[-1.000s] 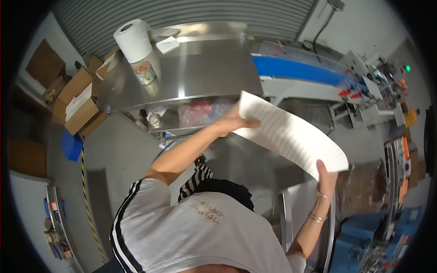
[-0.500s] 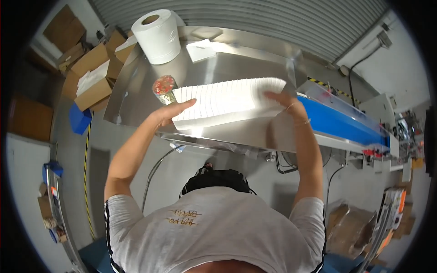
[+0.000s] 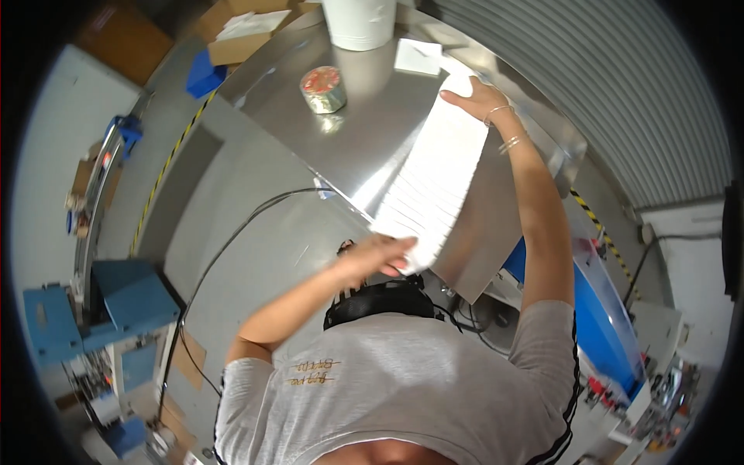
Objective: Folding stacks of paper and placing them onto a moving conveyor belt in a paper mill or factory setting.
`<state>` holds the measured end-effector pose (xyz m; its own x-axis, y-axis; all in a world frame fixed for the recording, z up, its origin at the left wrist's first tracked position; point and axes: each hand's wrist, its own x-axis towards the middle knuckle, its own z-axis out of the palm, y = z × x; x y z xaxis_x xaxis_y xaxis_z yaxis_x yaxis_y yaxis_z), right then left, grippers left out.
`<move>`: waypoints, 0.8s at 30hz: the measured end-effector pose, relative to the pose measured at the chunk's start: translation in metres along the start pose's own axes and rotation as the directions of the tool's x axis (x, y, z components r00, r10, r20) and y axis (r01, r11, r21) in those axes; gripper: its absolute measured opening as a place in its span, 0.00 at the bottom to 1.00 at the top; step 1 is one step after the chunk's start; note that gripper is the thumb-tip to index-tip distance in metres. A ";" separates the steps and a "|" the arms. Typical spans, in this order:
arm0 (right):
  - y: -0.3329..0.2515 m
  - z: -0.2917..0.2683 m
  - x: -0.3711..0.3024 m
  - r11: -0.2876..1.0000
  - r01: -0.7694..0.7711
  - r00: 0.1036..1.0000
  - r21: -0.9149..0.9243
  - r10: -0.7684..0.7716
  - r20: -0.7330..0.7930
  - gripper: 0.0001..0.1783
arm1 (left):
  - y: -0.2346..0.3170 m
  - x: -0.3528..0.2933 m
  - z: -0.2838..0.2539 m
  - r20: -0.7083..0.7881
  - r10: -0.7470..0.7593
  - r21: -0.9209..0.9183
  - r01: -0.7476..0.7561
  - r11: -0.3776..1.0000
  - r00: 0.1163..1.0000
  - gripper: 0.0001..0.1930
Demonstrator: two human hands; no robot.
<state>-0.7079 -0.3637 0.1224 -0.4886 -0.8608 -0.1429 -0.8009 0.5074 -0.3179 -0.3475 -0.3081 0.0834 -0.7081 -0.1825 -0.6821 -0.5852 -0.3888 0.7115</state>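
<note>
Fisheye on my head, left of the pair, looks steeply down: shirt [image 3: 418, 368] nearest at the lower edge, my left hand [image 3: 376, 256] and right hand [image 3: 480, 101] farther out, steel table [image 3: 376, 128] ahead. Straight edges bow toward the rim.

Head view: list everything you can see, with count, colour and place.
Strip: 1, white, over the table
Table: 1, silver, upper centre
Small roll: 1, silvery with red top, table's left part
Large roll: 1, white, top edge, cut off
Pad: 1, white, by the strip's far end
Open carton: at least 1, brown, upper left
Bin: 1, blue, upper left
Cabinets: at least 2, blue, lower left
Belt: 1, blue, right
Shutter: 1, grey, upper right
Machinery: mixed colours, lower right, details unclear
Shirt: 1, pale grey, bottom centre
Bracelets: at least 2, pale, right wrist
Left hand: 1, bare, strip's near end
Right hand: 1, bare, strip's far end
</note>
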 end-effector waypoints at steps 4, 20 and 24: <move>-0.045 0.028 0.024 0.923 0.369 0.926 -0.109 -0.375 -0.041 0.61 | -0.024 -0.002 0.084 0.071 0.145 -0.329 -0.114 0.938 0.987 0.32; -0.042 0.005 -0.083 0.733 0.677 0.688 0.059 -0.604 -0.403 0.23 | -0.034 0.014 0.145 0.135 0.142 -0.738 0.004 0.675 0.981 0.34; 0.060 -0.007 -0.185 0.917 0.351 0.914 0.190 -0.292 -0.282 0.19 | -0.030 0.016 0.137 0.094 0.235 -0.789 -0.071 0.611 0.967 0.23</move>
<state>-0.6676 -0.1739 0.1362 -0.3106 -0.9232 0.2263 -0.8403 0.1554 -0.5194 -0.3958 -0.1759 0.0744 -0.8598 -0.1826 -0.4769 0.0046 -0.9366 0.3504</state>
